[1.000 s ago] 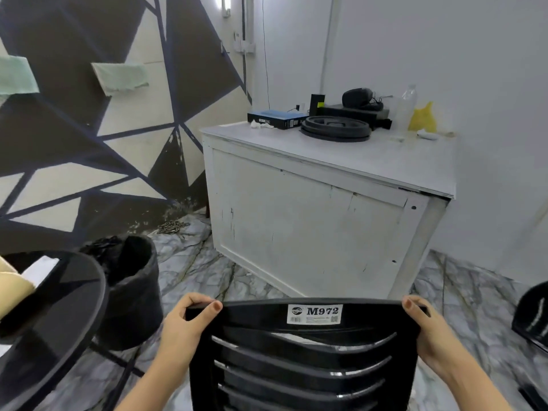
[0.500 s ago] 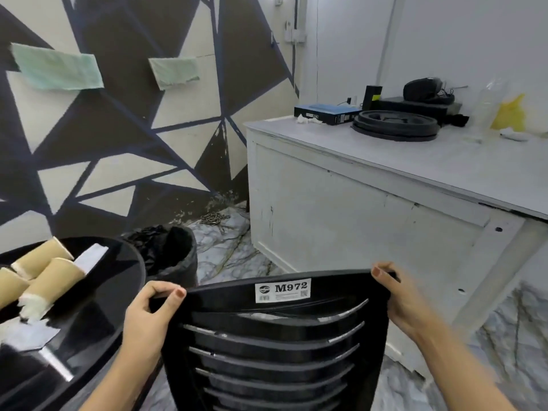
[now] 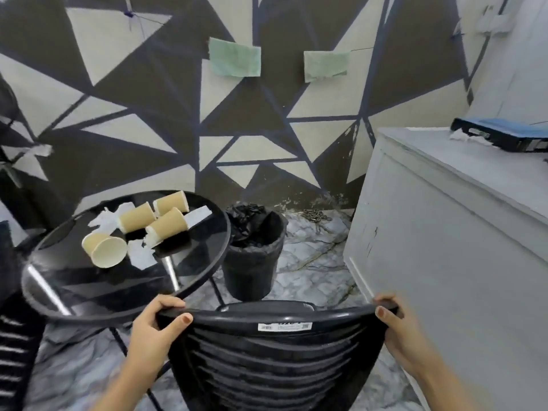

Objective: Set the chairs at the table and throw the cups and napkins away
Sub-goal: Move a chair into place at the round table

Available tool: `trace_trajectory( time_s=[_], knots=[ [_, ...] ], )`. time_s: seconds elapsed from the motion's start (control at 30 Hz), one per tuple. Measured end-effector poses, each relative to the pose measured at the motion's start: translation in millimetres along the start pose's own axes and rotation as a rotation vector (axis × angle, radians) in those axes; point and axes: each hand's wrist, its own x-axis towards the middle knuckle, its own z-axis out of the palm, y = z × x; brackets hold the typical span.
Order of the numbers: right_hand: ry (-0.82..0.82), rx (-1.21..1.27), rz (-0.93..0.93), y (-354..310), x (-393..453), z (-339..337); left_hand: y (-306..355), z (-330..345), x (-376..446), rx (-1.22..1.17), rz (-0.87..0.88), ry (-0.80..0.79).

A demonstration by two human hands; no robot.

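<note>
A black slatted plastic chair (image 3: 275,360) fills the bottom middle, its backrest toward me. My left hand (image 3: 154,327) grips the left end of its top rail and my right hand (image 3: 397,327) grips the right end. Just left of the chair stands a round black glass table (image 3: 89,295). On it lie several tan paper cups (image 3: 166,225), all tipped on their sides, among crumpled white napkins (image 3: 139,256). A black bin (image 3: 252,262) lined with a black bag stands on the floor beyond the chair, right of the table.
A white cabinet (image 3: 444,232) stands close on the right, a dark blue box (image 3: 504,137) on its top. Another black chair's slats (image 3: 14,357) show at the left edge. The patterned wall is behind; marble floor lies between bin and cabinet.
My view has swung left and the chair with it: the table, cups and bin now sit in front of me, and the cabinet has slid to the right. Both hands keep their grip.
</note>
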Motion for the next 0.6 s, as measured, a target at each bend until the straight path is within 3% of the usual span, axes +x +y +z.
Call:
trace_trajectory(
  time_s=[0.23, 0.6],
  knots=[
    [-0.055, 0.004, 0.062, 0, 45, -11, 5, 18, -2, 0.009, -0.030, -0.001],
    [-0.119, -0.002, 0.069, -11, 121, -3, 5, 40, 60, -0.053, -0.028, 0.173]
  ],
)
